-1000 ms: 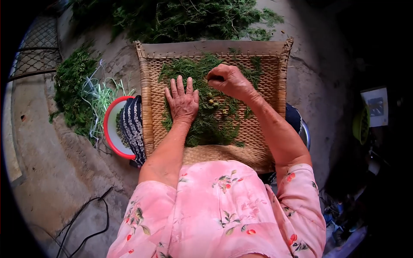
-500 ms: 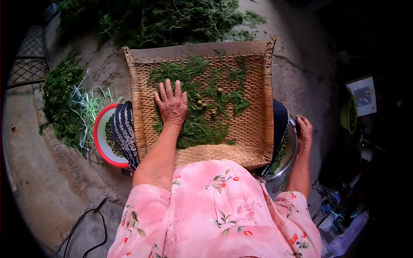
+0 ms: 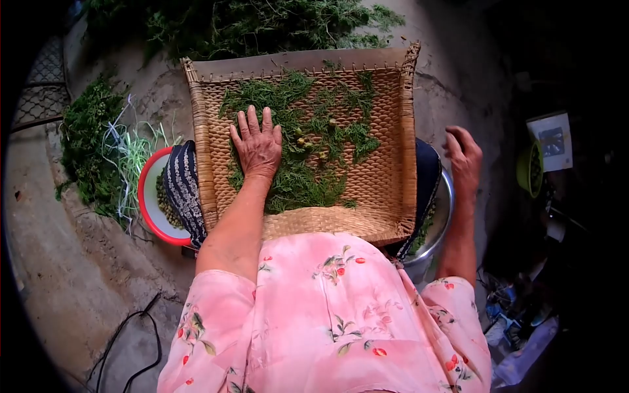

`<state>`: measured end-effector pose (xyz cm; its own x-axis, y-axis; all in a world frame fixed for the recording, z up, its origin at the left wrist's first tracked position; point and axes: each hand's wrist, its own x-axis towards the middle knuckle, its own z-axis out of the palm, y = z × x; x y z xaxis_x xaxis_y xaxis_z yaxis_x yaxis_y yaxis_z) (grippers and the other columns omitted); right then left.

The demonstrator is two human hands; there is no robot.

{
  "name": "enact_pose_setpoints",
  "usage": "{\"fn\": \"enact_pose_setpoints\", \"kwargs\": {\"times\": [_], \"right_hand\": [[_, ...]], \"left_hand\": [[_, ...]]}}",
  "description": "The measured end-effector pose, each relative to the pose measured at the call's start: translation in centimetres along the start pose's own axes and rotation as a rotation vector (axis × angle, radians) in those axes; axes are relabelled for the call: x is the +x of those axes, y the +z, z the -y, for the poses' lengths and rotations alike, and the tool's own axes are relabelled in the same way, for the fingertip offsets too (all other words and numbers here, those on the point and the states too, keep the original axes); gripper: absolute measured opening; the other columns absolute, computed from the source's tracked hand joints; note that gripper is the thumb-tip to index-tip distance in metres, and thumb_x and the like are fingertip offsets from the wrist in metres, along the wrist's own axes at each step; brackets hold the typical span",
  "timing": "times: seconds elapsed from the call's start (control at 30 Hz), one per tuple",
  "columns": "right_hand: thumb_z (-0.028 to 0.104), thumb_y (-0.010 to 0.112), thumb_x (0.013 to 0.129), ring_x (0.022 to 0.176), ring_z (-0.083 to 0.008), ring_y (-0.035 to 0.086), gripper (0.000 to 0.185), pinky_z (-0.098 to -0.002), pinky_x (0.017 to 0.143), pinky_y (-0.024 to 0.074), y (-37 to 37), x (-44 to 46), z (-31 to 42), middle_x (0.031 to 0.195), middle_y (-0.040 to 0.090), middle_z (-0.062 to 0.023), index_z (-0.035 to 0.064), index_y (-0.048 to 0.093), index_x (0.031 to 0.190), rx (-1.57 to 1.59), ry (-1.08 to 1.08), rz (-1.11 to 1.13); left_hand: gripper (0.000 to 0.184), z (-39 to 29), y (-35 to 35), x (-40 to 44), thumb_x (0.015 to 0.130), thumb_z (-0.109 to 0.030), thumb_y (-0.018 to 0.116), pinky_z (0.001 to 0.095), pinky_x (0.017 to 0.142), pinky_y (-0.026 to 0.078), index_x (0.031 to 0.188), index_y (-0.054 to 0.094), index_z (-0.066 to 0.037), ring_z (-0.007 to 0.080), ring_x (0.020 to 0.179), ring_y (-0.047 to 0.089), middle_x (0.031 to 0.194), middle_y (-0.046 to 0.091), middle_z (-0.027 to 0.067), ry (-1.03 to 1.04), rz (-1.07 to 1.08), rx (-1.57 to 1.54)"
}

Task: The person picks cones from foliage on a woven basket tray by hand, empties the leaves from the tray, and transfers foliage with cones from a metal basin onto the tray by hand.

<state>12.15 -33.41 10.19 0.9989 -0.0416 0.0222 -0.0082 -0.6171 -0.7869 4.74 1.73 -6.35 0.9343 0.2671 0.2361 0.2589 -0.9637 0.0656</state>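
Note:
On the woven wicker winnowing tray (image 3: 386, 203), resting across the person's lap, lie green feathery conifer sprigs (image 3: 301, 183) with a few small yellowish-green cones (image 3: 303, 141). My left hand (image 3: 259, 147) lies flat on the sprigs at the left, its fingers spread. Out to the right of the tray, my right hand (image 3: 465, 157) is raised above the rim of a metal basin (image 3: 447, 219). Its fingers are loosely bent with a gap at the thumb, and nothing shows between them. The basin, partly hidden by the leg and tray, contains green bits.
A red-rimmed bowl (image 3: 145, 203) of small green cones stands at the left knee. Cut greenery (image 3: 262, 29) is heaped beyond the tray, with another pile (image 3: 92, 150) beside pale plastic strips (image 3: 128, 170). A green bowl (image 3: 528, 170) and a black cable (image 3: 157, 334) are at the sides.
My right hand has moved up and away from the basin's rim. My left hand stays flat on the sprigs. The whole view has shifted slightly.

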Motion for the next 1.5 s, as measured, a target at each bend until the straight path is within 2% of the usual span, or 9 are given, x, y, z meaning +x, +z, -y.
{"fn": "enact_pose_setpoints", "kwargs": {"times": [0.13, 0.37, 0.6, 0.77, 1.2, 1.27, 1.33, 1.4, 1.5], "right_hand": [[0.012, 0.059, 0.083, 0.073, -0.0189, 0.058, 0.016, -0.0299, 0.063, 0.0468, 8.9, 3.1, 6.3, 0.085, 0.06, -0.0079, 0.0011, 0.06, 0.095, -0.104, -0.592, 0.372], [0.002, 0.05, 0.076, 0.082, -0.0381, 0.057, 0.01, -0.0456, 0.07, 0.0466, 20.1, 3.2, 4.1, 0.081, 0.057, -0.0182, 0.0023, 0.055, 0.084, -0.677, -0.58, 0.748], [0.003, 0.055, 0.074, 0.09, -0.0366, 0.054, 0.008, -0.0423, 0.075, 0.0451, 19.9, 3.3, 3.2, 0.083, 0.054, -0.0176, 0.0027, 0.062, 0.077, -0.312, -0.459, 0.57], [0.011, 0.071, 0.068, 0.073, -0.032, 0.059, 0.017, -0.0401, 0.066, 0.0481, 21.2, 2.2, 4.0, 0.076, 0.058, -0.0168, 0.0008, 0.06, 0.077, -0.092, -0.45, 0.645], [0.017, 0.066, 0.072, 0.079, -0.0314, 0.058, 0.022, -0.0409, 0.068, 0.0477, 23.6, 0.6, 4.7, 0.084, 0.057, -0.0128, 0.0027, 0.055, 0.085, -0.383, -0.574, 0.581], [0.019, 0.064, 0.08, 0.057, -0.0139, 0.054, 0.022, -0.028, 0.05, 0.0454, 23.0, 2.4, 4.2, 0.07, 0.058, -0.0047, 0.0042, 0.058, 0.095, 0.041, -0.384, 0.667], [0.021, 0.062, 0.083, 0.054, -0.005, 0.048, 0.021, -0.0216, 0.045, 0.0398, 20.6, 3.5, 6.3, 0.068, 0.054, 0.0016, 0.0055, 0.059, 0.097, 0.322, -0.069, 0.828], [0.02, 0.06, 0.085, 0.053, -0.0026, 0.046, 0.021, -0.019, 0.042, 0.0366, 19.1, 4.0, 6.5, 0.066, 0.052, 0.0031, 0.0066, 0.057, 0.1, 0.626, 0.193, 0.95], [0.02, 0.06, 0.086, 0.056, -0.0041, 0.049, 0.02, -0.0192, 0.042, 0.0375, 18.9, 4.5, 5.4, 0.07, 0.054, 0.0016, 0.0068, 0.057, 0.101, 0.82, 0.317, 1.005]], "left_hand": [[0.047, 0.0, 0.2, 0.0, 0.09, -0.038, 0.042, 0.0528, 0.105, 0.015, 0.132, 0.04, -0.017, 0.0327, 0.13, 0.025, 0.14, 0.031, 0.0135, 0.002, -0.006, 0.012], [0.048, 0.0, -0.1, 0.1, 0.091, -0.037, 0.041, 0.0524, 0.105, 0.014, 0.135, 0.038, -0.017, 0.0325, 0.131, 0.023, 0.141, 0.029, 0.0131, -0.017, 0.027, 0.0], [0.048, 0.0, -0.3, 0.1, 0.091, -0.037, 0.042, 0.0528, 0.105, 0.014, 0.134, 0.038, -0.018, 0.0325, 0.131, 0.024, 0.141, 0.03, 0.013, -0.02, 0.03, -0.025], [0.048, -0.1, -0.3, 0.1, 0.09, -0.037, 0.041, 0.0527, 0.105, 0.013, 0.134, 0.038, -0.018, 0.0323, 0.132, 0.023, 0.141, 0.029, 0.0126, -0.02, 0.034, -0.009], [0.048, -0.1, -0.5, 0.2, 0.09, -0.037, 0.043, 0.0527, 0.105, 0.014, 0.133, 0.039, -0.017, 0.0325, 0.132, 0.023, 0.141, 0.029, 0.0129, -0.025, 0.04, -0.018], [0.048, -0.1, -0.4, 0.2, 0.089, -0.038, 0.043, 0.053, 0.104, 0.015, 0.132, 0.041, -0.017, 0.0325, 0.131, 0.024, 0.14, 0.031, 0.0131, -0.019, 0.026, -0.006], [0.047, -0.1, -0.4, 0.2, 0.089, -0.038, 0.043, 0.0533, 0.104, 0.016, 0.131, 0.043, -0.017, 0.0325, 0.13, 0.026, 0.138, 0.032, 0.0132, -0.008, 0.006, 0.008], [0.048, -0.1, -0.4, 0.2, 0.09, -0.037, 0.043, 0.0527, 0.105, 0.014, 0.134, 0.037, -0.018, 0.0324, 0.132, 0.022, 0.141, 0.028, 0.0126, -0.022, 0.047, -0.013], [0.048, -0.1, -0.3, 0.2, 0.09, -0.037, 0.042, 0.0526, 0.105, 0.014, 0.135, 0.037, -0.018, 0.0322, 0.132, 0.022, 0.141, 0.028, 0.0125, -0.021, 0.037, -0.007]]}}
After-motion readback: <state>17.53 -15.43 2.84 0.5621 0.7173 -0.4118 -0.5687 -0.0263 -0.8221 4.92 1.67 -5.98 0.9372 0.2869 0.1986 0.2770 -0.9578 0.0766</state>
